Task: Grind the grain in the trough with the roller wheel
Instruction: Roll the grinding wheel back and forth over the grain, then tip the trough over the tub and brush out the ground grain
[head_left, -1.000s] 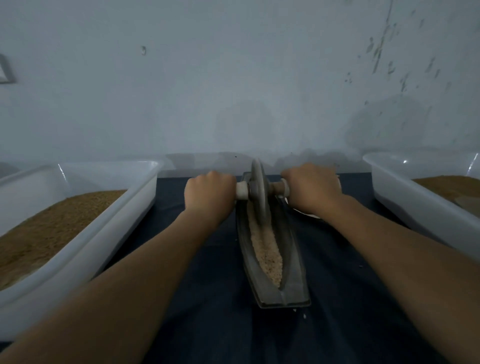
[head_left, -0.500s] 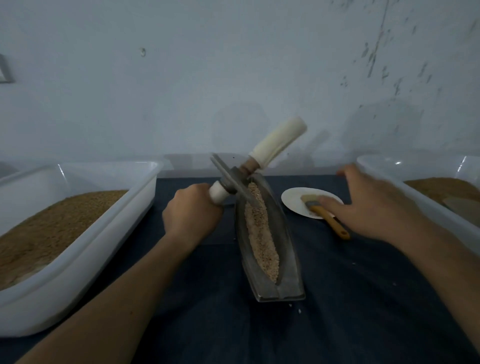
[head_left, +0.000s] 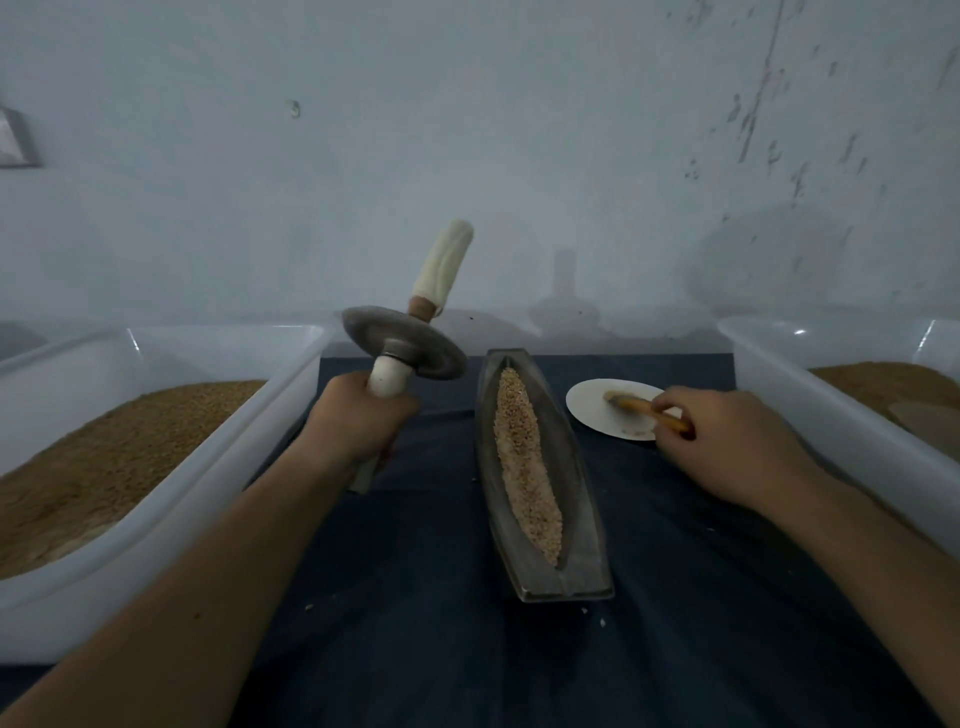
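- Between the left tub (head_left: 208, 493) and the right tub (head_left: 831, 415), our trough (head_left: 584, 493) lies on the dark cloth (head_left: 415, 649), with grain (head_left: 524, 467) heaped along its groove.
- Left of it, our left hand (head_left: 358, 415) clenches one handle of the roller wheel (head_left: 410, 343), which we hold tilted and outside the trough; held one-handed, it could swing and knock the trough.
- Our right hand (head_left: 727, 441) pinches a brush (head_left: 644, 408) on the plate (head_left: 592, 410); careless sweeping could scatter grain.

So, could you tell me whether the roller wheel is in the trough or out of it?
Out. The left hand grips the roller wheel by one handle, tilted, left of the trough; only grain lies inside.
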